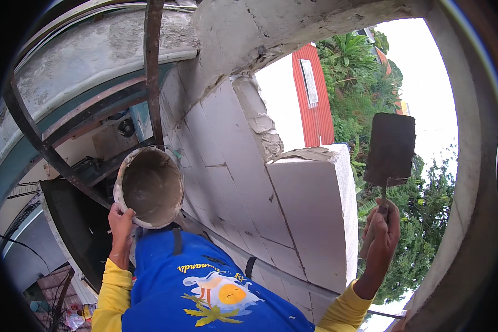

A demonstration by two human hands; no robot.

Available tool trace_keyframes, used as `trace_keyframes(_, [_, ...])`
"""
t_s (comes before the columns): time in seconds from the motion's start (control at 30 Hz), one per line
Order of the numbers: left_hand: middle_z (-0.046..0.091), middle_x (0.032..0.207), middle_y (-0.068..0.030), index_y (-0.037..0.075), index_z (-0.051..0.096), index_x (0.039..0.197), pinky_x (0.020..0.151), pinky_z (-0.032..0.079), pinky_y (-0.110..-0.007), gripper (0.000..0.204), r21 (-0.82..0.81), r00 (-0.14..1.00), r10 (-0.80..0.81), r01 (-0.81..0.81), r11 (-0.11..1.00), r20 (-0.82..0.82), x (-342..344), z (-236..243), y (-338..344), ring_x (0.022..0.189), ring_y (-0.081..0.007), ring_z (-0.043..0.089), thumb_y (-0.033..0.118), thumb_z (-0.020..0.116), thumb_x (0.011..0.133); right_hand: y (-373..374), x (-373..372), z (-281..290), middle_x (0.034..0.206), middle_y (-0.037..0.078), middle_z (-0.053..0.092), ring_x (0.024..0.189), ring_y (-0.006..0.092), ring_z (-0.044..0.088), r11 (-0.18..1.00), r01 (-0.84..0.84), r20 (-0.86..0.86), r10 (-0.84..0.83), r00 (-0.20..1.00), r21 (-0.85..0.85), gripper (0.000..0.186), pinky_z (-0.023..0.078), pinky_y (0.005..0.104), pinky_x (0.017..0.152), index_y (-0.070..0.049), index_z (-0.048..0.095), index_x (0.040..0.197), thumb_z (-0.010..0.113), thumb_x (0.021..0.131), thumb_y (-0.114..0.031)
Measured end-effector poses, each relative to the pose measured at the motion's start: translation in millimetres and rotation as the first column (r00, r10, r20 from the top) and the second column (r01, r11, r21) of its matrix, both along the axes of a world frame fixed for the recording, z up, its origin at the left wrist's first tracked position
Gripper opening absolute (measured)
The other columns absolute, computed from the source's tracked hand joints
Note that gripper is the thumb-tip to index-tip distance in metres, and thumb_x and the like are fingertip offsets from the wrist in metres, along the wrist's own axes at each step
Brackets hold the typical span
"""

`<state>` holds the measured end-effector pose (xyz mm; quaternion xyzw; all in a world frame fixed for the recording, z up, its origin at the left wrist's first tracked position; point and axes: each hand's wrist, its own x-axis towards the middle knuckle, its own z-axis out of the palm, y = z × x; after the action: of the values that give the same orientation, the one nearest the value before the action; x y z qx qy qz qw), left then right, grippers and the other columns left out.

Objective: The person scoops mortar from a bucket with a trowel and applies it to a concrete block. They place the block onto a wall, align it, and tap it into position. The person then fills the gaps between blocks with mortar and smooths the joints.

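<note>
One mortar-smeared bucket was left of the frame's centre, its lower rim gripped by the left hand. At the frame's right, the right hand was closed around a dark, flat-bladed trowel, blade uppermost. Between them stood a pale block wall; a red building showed beyond it.

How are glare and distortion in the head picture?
Head view: sky blown out to white; trowel blade very dark beside it; inside of the bucket softly lit and readable; concrete edge bowed along the right rim; corners black.
</note>
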<state>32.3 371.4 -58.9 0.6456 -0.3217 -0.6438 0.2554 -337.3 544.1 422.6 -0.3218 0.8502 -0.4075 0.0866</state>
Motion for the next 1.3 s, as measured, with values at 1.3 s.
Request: trace_keyframes(1.3, [0.064,0.093,-0.005,0.002,0.062,0.109,0.069,0.058,-0.033,0.024,0.053,1.0,-0.008,0.008,0.999,-0.009,-2.5,-14.3,-5.7,0.078,-0.0148,0.064,0.0,0.064,0.085,-78.7,-69.6,84.8,0.085,0.013,0.071,0.066,0.0176,0.063,0.635,0.042,-0.504,0.569,0.649,0.771,0.025,0.05,0.0377,0.064,0.001,0.071,0.115,0.073,0.104,-0.021])
